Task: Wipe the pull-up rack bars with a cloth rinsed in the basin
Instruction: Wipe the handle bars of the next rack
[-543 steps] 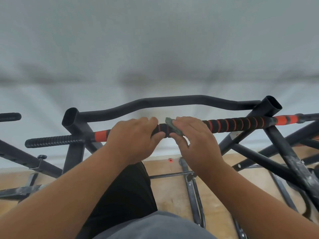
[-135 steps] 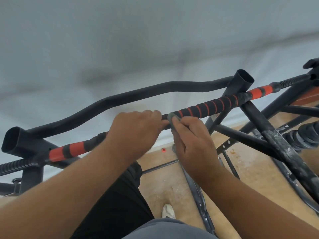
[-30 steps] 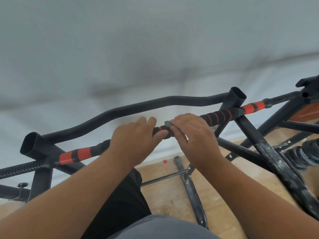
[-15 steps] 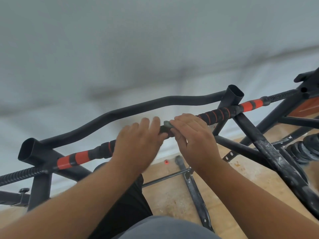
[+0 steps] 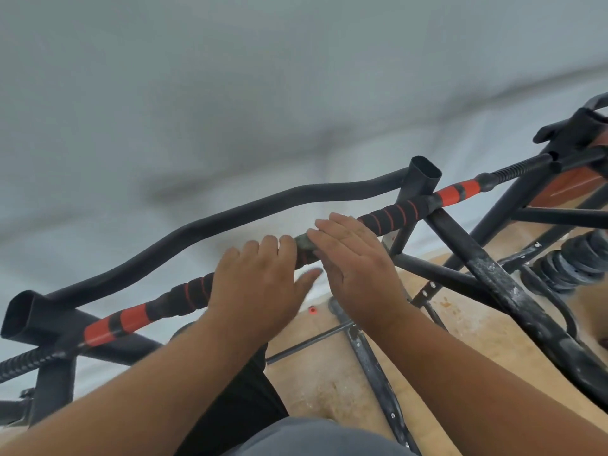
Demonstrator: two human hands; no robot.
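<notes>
The black foam-gripped pull-up bar [image 5: 388, 217] with red stripes runs diagonally across the rack. A small grey-green cloth [image 5: 303, 242] sits on the bar between my hands. My right hand [image 5: 357, 261] lies over the bar with fairly straight fingers pressing the cloth against it; its thumb is hidden. My left hand [image 5: 260, 284] rests on the bar just left of the cloth, fingers stretched over the top and thumb spread loose below. No basin is in view.
A curved black bar [image 5: 230, 215] runs behind the gripped one. Open tube ends [image 5: 424, 171] stand at each side. Dusty rack struts [image 5: 493, 278] and a black spring [image 5: 566, 261] fill the right. The wooden floor [image 5: 329, 383] lies below, with a small red piece [image 5: 312, 310].
Both hands have loosened: the left one went from gripping the bar to lying flat on it, and the right fingers flattened over the cloth. The view tilted further.
</notes>
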